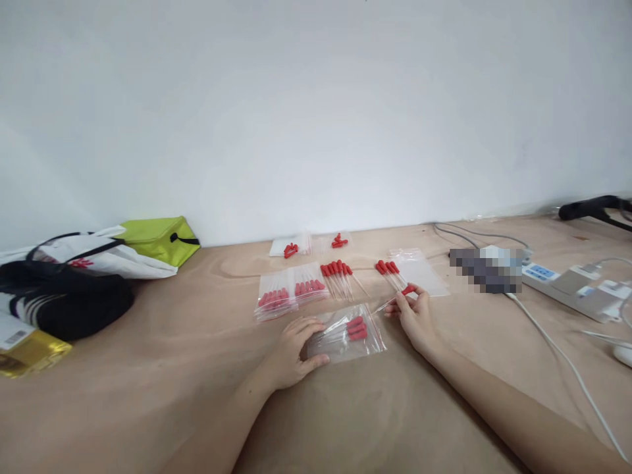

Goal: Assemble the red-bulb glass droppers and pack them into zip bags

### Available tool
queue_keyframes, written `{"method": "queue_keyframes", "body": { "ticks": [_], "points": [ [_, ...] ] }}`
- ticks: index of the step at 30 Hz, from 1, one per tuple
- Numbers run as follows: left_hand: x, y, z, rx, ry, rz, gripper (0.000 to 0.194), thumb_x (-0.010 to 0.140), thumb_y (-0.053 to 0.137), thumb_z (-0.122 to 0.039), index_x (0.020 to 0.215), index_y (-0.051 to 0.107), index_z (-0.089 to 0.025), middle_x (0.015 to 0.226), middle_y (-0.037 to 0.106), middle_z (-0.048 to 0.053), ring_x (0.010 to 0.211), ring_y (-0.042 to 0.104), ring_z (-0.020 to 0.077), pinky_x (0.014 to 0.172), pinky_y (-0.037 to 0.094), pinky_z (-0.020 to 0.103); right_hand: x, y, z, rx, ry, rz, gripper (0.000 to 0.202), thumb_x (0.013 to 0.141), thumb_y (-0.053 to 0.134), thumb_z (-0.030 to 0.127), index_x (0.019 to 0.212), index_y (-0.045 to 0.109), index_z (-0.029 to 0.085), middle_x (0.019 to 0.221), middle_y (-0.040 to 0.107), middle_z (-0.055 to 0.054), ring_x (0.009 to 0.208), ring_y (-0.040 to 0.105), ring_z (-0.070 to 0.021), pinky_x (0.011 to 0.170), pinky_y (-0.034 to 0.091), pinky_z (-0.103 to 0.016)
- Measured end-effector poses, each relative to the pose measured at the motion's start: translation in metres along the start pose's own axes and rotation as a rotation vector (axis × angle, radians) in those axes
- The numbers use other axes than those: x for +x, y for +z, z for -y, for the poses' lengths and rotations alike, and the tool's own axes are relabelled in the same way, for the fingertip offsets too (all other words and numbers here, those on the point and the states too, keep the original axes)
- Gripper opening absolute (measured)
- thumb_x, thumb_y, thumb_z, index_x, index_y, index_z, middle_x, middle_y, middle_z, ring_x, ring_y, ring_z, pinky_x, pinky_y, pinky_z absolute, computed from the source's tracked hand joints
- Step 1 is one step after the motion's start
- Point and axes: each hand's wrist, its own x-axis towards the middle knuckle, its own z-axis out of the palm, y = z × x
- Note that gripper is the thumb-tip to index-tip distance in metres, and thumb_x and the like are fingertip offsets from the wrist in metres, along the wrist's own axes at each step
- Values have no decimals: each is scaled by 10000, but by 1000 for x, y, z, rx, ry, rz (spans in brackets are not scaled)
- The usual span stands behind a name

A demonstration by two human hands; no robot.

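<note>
A glass dropper with a red rubber bulb is pinched in the fingers of my right hand. Its thin tip points left, close to the opening of a clear zip bag. Inside that bag lie several droppers with red bulbs. My left hand grips the bag's left end, fingers over the top and thumb along the near edge. Beyond the bag rest a loose group of red-bulbed droppers and a smaller group, the latter just past my right hand.
Filled zip bags of droppers lie behind my left hand. Two small piles of red bulbs sit on bags near the wall. A flat clear bag, power strip and cables are right; a black cloth item and green bag are left.
</note>
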Motion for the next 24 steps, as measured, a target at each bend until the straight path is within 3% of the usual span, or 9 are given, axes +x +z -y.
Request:
{"method": "queue_keyframes", "body": {
  "ticks": [7,19,24],
  "points": [
    [-1,2,2,-10,3,-10,438,742,594,-401,1132,488,-230,1166,546,63,1124,449,247,946,360,426,-5,11,-5,119,32,75,440,665,608,491,872,304,250,642,576,77,562,614,-130,579,527,-292],
    [-1,1,1,-15,-32,-5,451,737,593,-390,1140,472,-229,1185,528,71,1123,444,256,943,355,437,-4,0,1,-51,-8,8,344,728,522,488,881,307,267,683,533,44,517,557,-133,509,491,-296],
    [-1,0,-1,-12,-34,-4,433,738,595,-388,1125,484,-229,1168,541,63,1119,449,252,945,355,423,-11,7,3,-16,67,147,418,680,552,543,868,316,253,653,547,50,529,567,-134,521,489,-296]
  ]
}}
